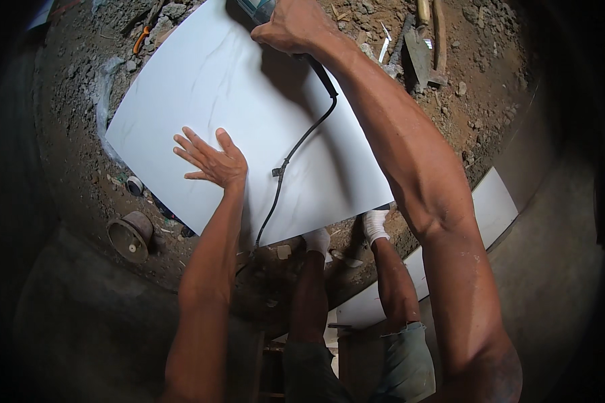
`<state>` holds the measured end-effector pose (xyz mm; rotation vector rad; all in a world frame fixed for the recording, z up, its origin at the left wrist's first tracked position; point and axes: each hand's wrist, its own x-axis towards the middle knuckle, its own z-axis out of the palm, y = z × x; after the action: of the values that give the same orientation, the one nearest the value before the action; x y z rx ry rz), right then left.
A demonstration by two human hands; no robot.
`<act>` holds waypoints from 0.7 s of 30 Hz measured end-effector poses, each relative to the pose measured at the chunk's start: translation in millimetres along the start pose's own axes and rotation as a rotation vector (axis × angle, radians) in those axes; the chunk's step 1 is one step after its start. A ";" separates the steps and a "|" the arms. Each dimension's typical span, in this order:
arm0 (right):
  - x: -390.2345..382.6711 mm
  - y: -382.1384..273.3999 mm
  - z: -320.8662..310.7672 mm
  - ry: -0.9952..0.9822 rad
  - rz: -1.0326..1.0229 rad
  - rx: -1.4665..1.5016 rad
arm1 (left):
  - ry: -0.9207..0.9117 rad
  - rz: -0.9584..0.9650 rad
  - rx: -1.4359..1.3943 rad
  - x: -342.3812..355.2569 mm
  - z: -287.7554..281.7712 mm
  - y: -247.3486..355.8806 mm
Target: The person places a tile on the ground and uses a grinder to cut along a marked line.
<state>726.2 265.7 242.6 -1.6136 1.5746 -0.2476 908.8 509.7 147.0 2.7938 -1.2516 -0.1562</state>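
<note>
A large white tile (181,87) with faint grey veining lies before me over the rubble. My left hand (216,158) rests on its left part with the fingers spread, holding nothing. At the tile's far edge, my right hand (296,27) is closed around a teal corded power tool (261,11). The top of the picture cuts off the tool's front end. From its back a black cord (280,176) runs across the tile toward me and over the near edge.
Loose soil and stones surround the tile. A trowel (418,59) and a wooden-handled hammer (439,47) lie at the far right. An orange-handled tool (141,40) is far left, a bucket (130,236) near left. White tile pieces (494,205) lie on the right, near my legs.
</note>
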 end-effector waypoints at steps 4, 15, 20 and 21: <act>-0.1 1.6 -0.1 -0.014 0.005 0.020 | 0.001 -0.002 -0.003 -0.9 1.1 0.2; -4.1 1.4 0.8 0.043 -0.013 0.015 | 0.009 0.011 -0.014 -0.7 1.4 -0.8; -4.2 2.0 0.3 0.006 -0.012 0.010 | 0.018 0.015 -0.015 0.2 1.5 -1.1; -4.5 2.7 1.6 0.007 -0.011 0.010 | 0.018 0.012 -0.011 0.5 1.7 -1.5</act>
<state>724.5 270.8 241.6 -1.6156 1.5673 -0.2671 910.0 510.3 145.1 2.7717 -1.2599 -0.1367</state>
